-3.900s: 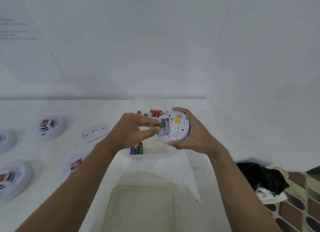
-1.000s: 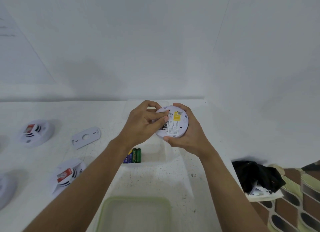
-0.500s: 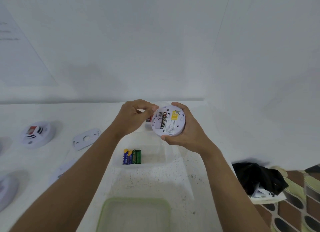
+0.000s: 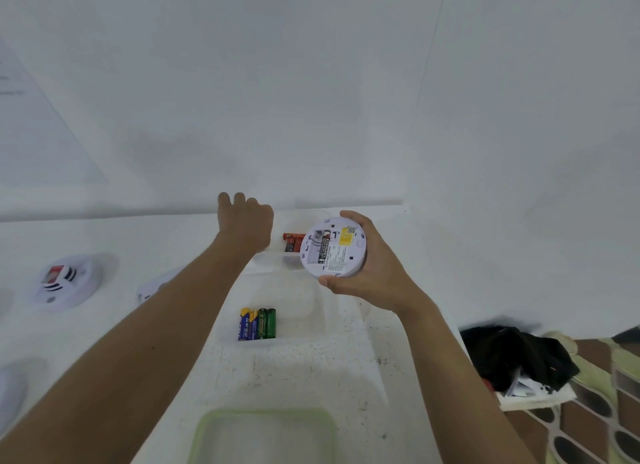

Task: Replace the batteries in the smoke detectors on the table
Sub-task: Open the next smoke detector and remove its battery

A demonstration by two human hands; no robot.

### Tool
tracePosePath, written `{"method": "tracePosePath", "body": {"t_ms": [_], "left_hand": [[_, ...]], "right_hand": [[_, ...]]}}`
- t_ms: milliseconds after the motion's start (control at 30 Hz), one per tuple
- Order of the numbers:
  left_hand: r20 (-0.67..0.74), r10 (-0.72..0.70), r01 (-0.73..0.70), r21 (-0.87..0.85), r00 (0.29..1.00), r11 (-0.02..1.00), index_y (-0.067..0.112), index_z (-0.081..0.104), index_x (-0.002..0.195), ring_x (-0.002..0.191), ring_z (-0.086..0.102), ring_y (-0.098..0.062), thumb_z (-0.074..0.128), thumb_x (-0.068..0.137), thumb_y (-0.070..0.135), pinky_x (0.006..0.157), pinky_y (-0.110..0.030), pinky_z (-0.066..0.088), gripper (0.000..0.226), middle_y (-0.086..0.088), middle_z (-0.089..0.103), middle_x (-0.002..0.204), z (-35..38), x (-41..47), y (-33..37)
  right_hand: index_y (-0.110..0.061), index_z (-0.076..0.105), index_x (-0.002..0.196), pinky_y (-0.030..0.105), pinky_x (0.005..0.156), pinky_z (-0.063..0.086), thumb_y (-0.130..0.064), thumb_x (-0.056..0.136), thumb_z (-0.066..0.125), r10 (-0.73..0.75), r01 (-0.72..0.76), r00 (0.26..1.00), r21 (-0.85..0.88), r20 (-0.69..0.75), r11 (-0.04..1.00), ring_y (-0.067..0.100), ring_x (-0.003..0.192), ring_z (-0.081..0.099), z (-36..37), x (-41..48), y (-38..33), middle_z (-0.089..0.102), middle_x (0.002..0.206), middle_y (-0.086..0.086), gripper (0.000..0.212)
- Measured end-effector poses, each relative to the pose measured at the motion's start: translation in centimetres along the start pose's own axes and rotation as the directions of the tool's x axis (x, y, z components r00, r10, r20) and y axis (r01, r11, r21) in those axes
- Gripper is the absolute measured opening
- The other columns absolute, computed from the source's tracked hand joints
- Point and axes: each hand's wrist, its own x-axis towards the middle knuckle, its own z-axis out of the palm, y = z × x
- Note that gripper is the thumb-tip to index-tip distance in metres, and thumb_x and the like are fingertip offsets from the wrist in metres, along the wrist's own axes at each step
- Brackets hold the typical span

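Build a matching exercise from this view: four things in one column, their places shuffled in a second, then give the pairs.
Things
1. smoke detector with exposed battery
2. blue and green batteries
3. red-labelled smoke detector
4. black cloth

Places
A. lying on the table, far left
B. side by side, between the two forearms
C. held up in the right hand
D. at the right, past the table's edge

Pairs: 1-C, 2-B, 3-A, 4-D
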Motion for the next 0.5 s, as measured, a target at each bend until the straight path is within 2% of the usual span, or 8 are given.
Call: {"method": "tracePosePath", "body": {"t_ms": [100, 233, 300, 400, 467, 500], "left_hand": [[0.046, -0.014, 0.013, 0.006, 0.999, 1.000, 0.024, 0.048, 0.088, 0.113, 0.046, -0.023, 0.061, 0.082, 0.029, 0.097, -0.045, 0.027, 0.015, 0.001, 0.053, 0.098, 0.2, 0.1, 0.4], [0.046, -0.014, 0.017, -0.060, 0.999, 0.998, 0.022, 0.054, 0.092, 0.108, 0.046, -0.024, 0.062, 0.079, 0.022, 0.096, -0.046, 0.027, 0.015, 0.002, 0.048, 0.091, 0.3, 0.1, 0.6], [0.038, -0.013, 0.017, -0.099, 0.999, 0.995, 0.020, 0.052, 0.087, 0.101, 0.045, -0.023, 0.061, 0.077, 0.020, 0.092, -0.044, 0.027, 0.014, 0.003, 0.047, 0.084, 0.2, 0.1, 0.5], [0.049, -0.042, 0.051, -0.205, 0.998, 0.977, 0.019, 0.047, 0.073, 0.077, 0.044, -0.019, 0.062, 0.069, 0.017, 0.082, -0.041, 0.024, 0.015, 0.004, 0.048, 0.069, -0.4, -0.2, 0.5], [0.028, -0.065, 0.071, -0.341, 0.997, 0.937, 0.016, 0.054, 0.073, 0.066, 0.047, -0.017, 0.063, 0.069, 0.018, 0.078, -0.039, 0.021, 0.010, 0.005, 0.055, 0.068, -0.8, -0.4, 0.4], [-0.002, -0.072, 0.065, -0.424, 0.997, 0.903, 0.016, 0.060, 0.077, 0.068, 0.050, -0.018, 0.064, 0.071, 0.020, 0.078, -0.038, 0.021, 0.008, 0.006, 0.061, 0.073, -0.9, -0.6, 0.3]], "right_hand": [[-0.026, 0.034, 0.146, 0.029, 0.106, 0.049, -0.013, 0.070, 0.092, -0.005, 0.005, 1.000, -0.014, -0.003, 1.000, 0.003, 0.125, 0.052, -0.1, 0.1, 0.2, 0.054, 0.136, -0.011, 0.096], [-0.026, 0.034, 0.146, 0.025, 0.105, 0.048, -0.012, 0.070, 0.091, -0.011, 0.011, 1.000, -0.023, -0.006, 1.000, 0.001, 0.125, 0.052, -0.2, 0.2, 0.3, 0.053, 0.136, -0.011, 0.096], [-0.026, 0.035, 0.145, 0.023, 0.104, 0.048, -0.013, 0.070, 0.091, -0.010, 0.009, 1.000, -0.022, -0.007, 1.000, 0.001, 0.124, 0.052, -0.2, 0.3, 0.2, 0.053, 0.136, -0.011, 0.095], [-0.027, 0.034, 0.145, 0.020, 0.103, 0.047, -0.013, 0.070, 0.091, -0.013, 0.012, 1.000, -0.028, -0.006, 1.000, -0.001, 0.123, 0.051, 0.0, 0.3, 0.2, 0.053, 0.135, -0.013, 0.095], [-0.027, 0.034, 0.145, 0.018, 0.103, 0.046, -0.012, 0.071, 0.090, -0.013, 0.012, 1.000, -0.028, -0.006, 1.000, -0.004, 0.122, 0.051, 0.1, 0.4, 0.2, 0.053, 0.134, -0.015, 0.094], [-0.027, 0.035, 0.144, 0.018, 0.103, 0.046, -0.011, 0.071, 0.090, -0.012, 0.012, 1.000, -0.026, -0.009, 1.000, -0.005, 0.122, 0.051, 0.2, 0.4, 0.3, 0.053, 0.134, -0.016, 0.093]]}}
